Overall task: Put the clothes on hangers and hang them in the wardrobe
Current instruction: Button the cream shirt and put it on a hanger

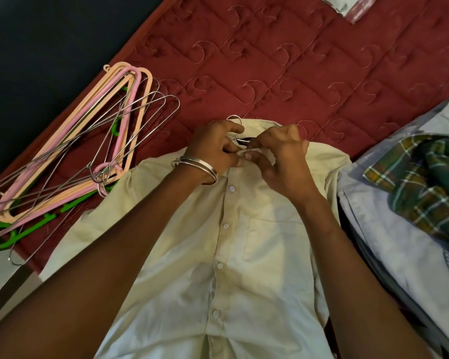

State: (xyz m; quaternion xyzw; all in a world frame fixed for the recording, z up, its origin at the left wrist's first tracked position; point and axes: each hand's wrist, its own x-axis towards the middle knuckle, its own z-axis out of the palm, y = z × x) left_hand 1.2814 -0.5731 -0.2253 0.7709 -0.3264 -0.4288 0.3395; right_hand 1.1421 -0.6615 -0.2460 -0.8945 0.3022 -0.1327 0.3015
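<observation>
Both my hands, left hand [215, 149] and right hand [278, 156], pinch the cream shirt [244, 255] collar, fingers clamped, probably fastening the top button over the wire hanger [235, 119]; next, lift it by the hook.

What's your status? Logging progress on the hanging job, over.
Left hand and right hand both pinching collar of cream shirt. Wire hanger hook pokes out at neck. Spare hangers left, clear.

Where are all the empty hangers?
In the head view the pile of hangers lies on the red quilted bedcover at the left, beside the cream shirt whose collar both hands are working on.
</observation>
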